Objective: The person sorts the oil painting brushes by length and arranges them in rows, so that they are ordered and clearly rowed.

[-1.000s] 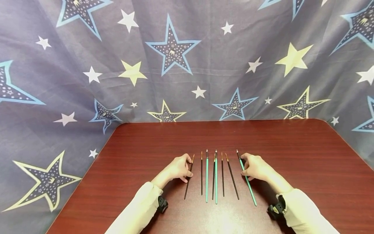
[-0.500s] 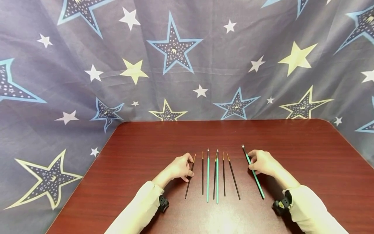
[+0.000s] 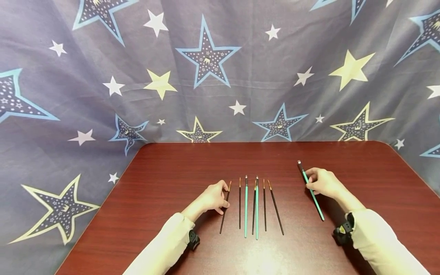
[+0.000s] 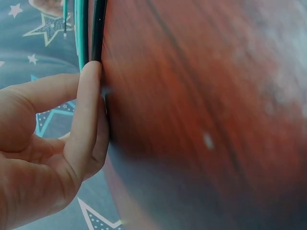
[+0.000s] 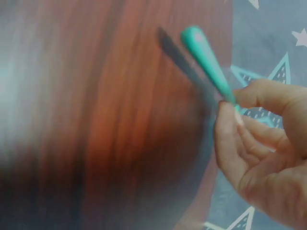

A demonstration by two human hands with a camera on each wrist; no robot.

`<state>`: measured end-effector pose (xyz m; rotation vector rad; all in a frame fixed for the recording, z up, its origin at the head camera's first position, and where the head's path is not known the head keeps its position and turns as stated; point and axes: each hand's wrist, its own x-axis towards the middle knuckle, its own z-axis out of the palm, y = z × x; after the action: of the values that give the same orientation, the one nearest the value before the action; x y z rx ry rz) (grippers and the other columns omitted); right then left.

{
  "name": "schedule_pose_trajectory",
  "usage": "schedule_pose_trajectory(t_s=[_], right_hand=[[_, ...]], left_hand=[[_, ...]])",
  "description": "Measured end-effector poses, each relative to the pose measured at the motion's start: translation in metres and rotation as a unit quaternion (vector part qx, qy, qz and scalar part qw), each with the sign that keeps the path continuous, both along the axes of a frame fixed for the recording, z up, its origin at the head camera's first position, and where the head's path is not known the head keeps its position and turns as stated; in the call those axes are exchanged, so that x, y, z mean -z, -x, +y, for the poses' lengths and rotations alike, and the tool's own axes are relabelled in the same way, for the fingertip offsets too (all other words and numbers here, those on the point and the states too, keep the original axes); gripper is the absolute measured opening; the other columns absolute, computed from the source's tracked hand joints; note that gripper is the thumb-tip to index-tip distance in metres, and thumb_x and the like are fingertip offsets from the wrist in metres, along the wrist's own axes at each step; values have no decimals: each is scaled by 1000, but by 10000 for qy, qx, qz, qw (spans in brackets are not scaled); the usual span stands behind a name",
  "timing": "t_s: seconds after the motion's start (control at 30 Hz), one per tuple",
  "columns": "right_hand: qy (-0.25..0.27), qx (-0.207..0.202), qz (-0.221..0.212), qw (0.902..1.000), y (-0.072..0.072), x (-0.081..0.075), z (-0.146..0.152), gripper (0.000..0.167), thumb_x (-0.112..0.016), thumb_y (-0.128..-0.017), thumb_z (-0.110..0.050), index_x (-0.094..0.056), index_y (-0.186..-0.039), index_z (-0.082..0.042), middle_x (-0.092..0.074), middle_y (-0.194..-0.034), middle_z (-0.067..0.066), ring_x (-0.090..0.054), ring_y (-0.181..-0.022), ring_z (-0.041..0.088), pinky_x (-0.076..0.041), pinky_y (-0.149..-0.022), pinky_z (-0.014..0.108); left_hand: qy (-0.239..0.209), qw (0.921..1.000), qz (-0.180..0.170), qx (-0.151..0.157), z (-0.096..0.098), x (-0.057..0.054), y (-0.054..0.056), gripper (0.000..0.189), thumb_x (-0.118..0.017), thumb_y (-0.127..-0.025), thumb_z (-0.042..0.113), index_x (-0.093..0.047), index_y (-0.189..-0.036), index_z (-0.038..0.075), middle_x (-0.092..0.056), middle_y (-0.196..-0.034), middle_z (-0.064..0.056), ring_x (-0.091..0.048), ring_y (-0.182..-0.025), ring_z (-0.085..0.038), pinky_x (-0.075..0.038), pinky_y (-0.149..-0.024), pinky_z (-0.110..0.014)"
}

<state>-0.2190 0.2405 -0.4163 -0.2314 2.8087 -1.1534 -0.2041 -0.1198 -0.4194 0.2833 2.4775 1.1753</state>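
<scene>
Plainly slender, teal-handled brush [image 3: 314,198], glossy table [image 3: 172,168]

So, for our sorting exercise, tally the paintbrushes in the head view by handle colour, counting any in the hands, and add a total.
Black-handled paintbrushes: 5
Teal-handled paintbrushes: 3
Total: 8

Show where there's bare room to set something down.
Bare table spans left of the left hand, right of the right hand, and between brush row and curtain. Crowded: the row itself, tightest where a black brush and a turquoise brush converge.
</scene>
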Motion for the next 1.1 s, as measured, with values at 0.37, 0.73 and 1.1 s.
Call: schedule_pose_trajectory(t_s=[0.37, 0.73, 1.1], right_hand=[[-6, 313, 94, 9995, 12, 4, 32, 42, -58, -79, -4, -48, -117, 11, -55, -80, 9, -59, -59, 12, -57, -52, 23], [124, 442, -105, 9989, 26, 2, 61, 44, -56, -81, -4, -44, -119, 15, -58, -82, 12, -61, -65, 11, -60, -58, 28], [278, 724, -54, 9970, 39, 9, 83, 41, -54, -80, -2, -45, -115, 18, -60, -84, 15, -59, -64, 4, -59, -59, 24]], left_hand=[[-61, 10000, -12, -28, 0, 2, -2, 44, -70, -69, -10, -43, -103, -2, -46, -71, -10, -55, -41, -16, -57, -42, -29], [117, 9999, -18, 2, 2, -3, -1, 44, -71, -69, -8, -43, -102, -1, -46, -72, -10, -57, -41, -17, -57, -42, -28], [132, 9999, -42, -20, 2, -3, -1, 44, -71, -70, -8, -43, -103, -1, -47, -72, -10, -57, -42, -17, -57, -43, -28]])
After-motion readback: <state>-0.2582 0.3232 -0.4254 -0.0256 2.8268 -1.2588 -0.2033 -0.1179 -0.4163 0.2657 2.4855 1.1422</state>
